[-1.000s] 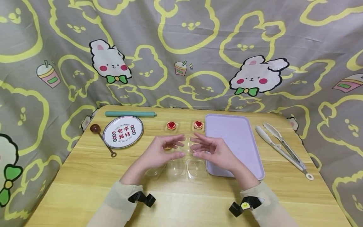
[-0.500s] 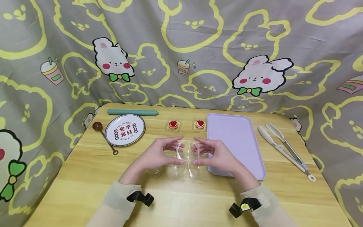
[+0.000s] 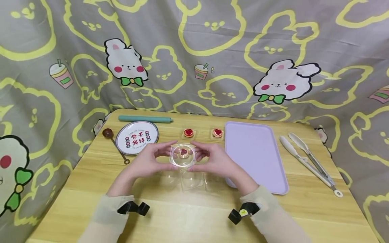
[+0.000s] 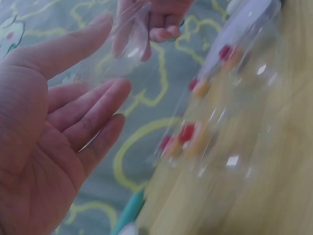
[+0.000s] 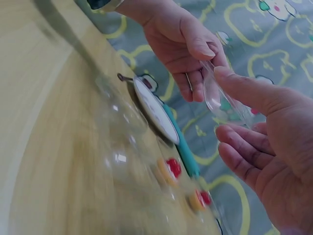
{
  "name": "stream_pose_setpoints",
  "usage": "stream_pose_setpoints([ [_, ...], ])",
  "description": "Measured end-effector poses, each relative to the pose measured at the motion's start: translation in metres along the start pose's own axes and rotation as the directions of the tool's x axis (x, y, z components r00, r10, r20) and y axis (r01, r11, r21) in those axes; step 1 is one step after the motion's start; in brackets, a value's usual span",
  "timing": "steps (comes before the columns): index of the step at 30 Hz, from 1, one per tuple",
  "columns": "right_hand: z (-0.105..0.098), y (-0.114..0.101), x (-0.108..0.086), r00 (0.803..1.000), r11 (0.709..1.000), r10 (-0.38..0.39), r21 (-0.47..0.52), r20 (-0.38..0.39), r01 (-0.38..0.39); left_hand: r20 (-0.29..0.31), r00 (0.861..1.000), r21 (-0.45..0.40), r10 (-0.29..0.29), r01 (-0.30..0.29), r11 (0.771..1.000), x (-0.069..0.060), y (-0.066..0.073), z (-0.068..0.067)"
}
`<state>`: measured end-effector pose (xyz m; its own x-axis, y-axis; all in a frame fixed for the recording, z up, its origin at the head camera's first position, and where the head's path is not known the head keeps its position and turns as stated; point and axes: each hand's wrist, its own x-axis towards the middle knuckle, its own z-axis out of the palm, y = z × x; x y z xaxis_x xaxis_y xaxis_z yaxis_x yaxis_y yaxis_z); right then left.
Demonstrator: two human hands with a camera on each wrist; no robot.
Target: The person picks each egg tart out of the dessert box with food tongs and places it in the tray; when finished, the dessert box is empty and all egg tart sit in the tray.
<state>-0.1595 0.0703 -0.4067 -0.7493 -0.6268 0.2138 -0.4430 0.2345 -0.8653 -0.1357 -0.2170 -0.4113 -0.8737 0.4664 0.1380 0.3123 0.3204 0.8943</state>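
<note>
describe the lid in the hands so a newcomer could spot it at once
On the wooden table, find the flat purple tray. Left of it, the left hand and right hand hold a see-through lid with a round dome. Unlike the similar clear domes resting on the table nearer the person, it is raised between both hands.

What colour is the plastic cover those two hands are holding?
No colour: the plastic cover is clear and see-through, best seen in the head view.
</note>
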Motion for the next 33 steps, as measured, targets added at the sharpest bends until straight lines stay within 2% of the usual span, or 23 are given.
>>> stream_pose_setpoints([
  [4,0.017,-0.004,0.022,0.998,0.999,-0.021,-0.024,0.051,0.022,-0.025,1.0,0.023,-0.008,0.008,1.0,-0.016,-0.008,-0.018],
  [9,0.042,-0.004,0.047,0.995,0.997,-0.003,-0.072,0.097,0.01,-0.049,0.998,0.03,-0.032,0.034,0.999,-0.036,-0.023,-0.037],
  [13,0.064,-0.002,0.063,0.993,0.984,0.005,-0.177,0.119,0.016,-0.062,0.996,0.036,-0.069,0.072,0.997,-0.052,-0.035,-0.049],
  [16,0.078,-0.001,0.072,0.99,0.962,-0.004,-0.269,0.139,0.042,-0.059,0.993,0.037,-0.106,0.109,0.993,-0.062,-0.043,-0.056],
  [23,0.099,0.0,0.081,0.984,0.922,0.009,-0.382,0.175,0.059,-0.042,0.978,0.087,-0.204,0.207,0.975,-0.079,-0.052,-0.064],
  [26,0.106,0.001,0.082,0.982,0.905,0.028,-0.422,0.185,0.053,-0.04,0.975,0.094,-0.219,0.222,0.971,-0.084,-0.055,-0.065],
  [33,0.117,0.005,0.08,0.979,0.84,0.061,-0.54,0.193,0.054,-0.009,0.964,0.084,-0.267,0.266,0.96,-0.088,-0.059,-0.063],
])
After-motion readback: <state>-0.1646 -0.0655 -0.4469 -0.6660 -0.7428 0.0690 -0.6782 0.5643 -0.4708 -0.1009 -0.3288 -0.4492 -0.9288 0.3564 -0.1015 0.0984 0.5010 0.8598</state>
